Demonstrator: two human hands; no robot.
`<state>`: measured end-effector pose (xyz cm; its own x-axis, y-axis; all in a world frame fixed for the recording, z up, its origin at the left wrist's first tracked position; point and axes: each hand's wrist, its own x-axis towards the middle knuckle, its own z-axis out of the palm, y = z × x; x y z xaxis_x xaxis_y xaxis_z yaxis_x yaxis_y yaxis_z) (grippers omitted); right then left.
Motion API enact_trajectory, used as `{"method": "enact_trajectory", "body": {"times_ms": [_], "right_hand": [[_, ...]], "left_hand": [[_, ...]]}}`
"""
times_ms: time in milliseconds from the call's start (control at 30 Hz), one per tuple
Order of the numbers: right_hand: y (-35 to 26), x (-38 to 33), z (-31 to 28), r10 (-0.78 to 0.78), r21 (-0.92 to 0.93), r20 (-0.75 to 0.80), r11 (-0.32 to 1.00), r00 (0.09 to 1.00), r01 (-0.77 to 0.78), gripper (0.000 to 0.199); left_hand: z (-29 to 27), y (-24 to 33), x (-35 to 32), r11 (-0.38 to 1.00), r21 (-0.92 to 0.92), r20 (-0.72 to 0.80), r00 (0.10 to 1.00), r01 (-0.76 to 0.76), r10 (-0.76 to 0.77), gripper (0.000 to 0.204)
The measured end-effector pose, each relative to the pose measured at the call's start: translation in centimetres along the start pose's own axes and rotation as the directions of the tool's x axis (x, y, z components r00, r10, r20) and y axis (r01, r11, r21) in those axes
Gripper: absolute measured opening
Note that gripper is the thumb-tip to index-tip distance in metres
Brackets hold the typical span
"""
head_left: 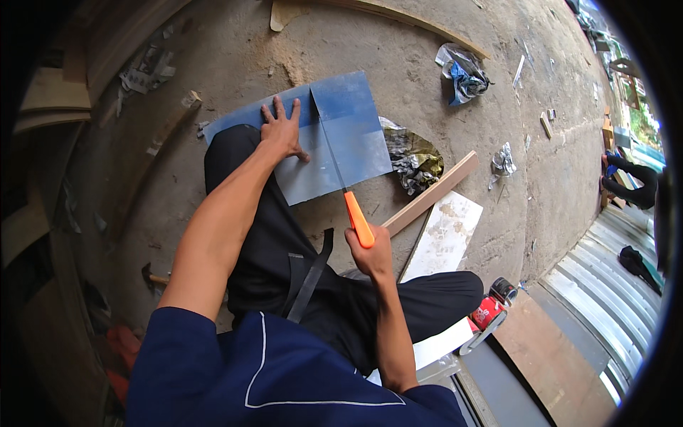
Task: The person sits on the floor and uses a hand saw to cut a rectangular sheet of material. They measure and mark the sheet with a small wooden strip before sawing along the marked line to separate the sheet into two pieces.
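A blue painted board [360, 135] lies by my bent left leg, partly over the knee. My left hand [282, 134] is spread flat on it, fingers apart and pressing down. In my right hand [373, 253] is a handsaw [359, 219] with an orange handle, my fingers wrapped around the grip. Its narrow blade runs away from me across the board. The far end of the blade meets a dark slit that opens at the board's far edge.
Right of the board lie crumpled foil [416, 158], a wooden strip [434, 193] and a stained white panel [448, 228]. Crumpled plastic [466, 75] and a long curved wood piece [398, 14] are farther off. A hammer [153, 277] sits at left, a red can [488, 313] by my right knee.
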<state>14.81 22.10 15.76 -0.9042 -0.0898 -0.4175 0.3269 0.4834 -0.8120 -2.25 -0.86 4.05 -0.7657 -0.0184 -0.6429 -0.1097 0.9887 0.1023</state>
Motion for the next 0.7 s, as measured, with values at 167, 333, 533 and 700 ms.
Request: {"method": "enact_trajectory", "body": {"times_ms": [167,333,533,700], "right_hand": [[0.2,3.2,0.0,0.005,-0.044,0.005,0.999,1.0,-0.005,0.026],[-0.6,2.9,0.5,-0.068,-0.039,-0.01,0.997,0.998,0.068,0.024],[-0.1,1.0,1.0,-0.048,0.005,-0.04,0.999,0.998,0.048,0.026],[0.2,0.0,1.0,-0.006,-0.001,-0.01,1.0,1.0,0.006,0.025]], "left_hand": [[-1.3,0.8,-0.1,0.993,-0.017,-0.085,0.99,0.113,-0.114,0.131],[-3.6,0.2,3.3,0.968,-0.179,-0.233,0.949,0.174,-0.214,0.06],[1.6,-2.0,8.5,0.813,-0.435,-0.428,0.706,0.386,-0.564,0.045],[3.6,-1.2,8.2,0.9,-0.335,-0.6,0.673,0.279,-0.432,0.044]]}}
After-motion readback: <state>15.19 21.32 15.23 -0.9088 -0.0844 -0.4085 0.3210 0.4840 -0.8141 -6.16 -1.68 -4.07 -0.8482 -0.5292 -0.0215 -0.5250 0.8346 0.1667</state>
